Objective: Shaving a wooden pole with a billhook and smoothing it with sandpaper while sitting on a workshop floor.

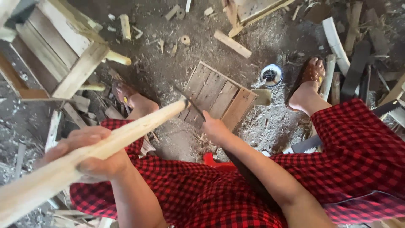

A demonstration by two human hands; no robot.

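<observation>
Shaving the tip of a long pale wooden pole (105, 141) with a thin dark blade (190, 103), by the look of it. Left hand (90, 154) wrapped tight around the pole near its middle, fingers curled over the top, thumb underneath. Right hand (215, 128) closed around the blade's handle, blade touching the pole's far end just above a small slatted wooden board (219, 99) on the ground. Pole slanting up and away across a lap in red-and-black checked cloth (202, 190). Best done, probably, with short light strokes directed away from the body, wrist firm, pole turned a little between cuts for an even round tip. Worth keeping the left hand well back from the edge. Sandalled feet (310, 74) close by, so no wild swings. Sawdust, offcuts and a saw (392, 112) scattered around.
</observation>
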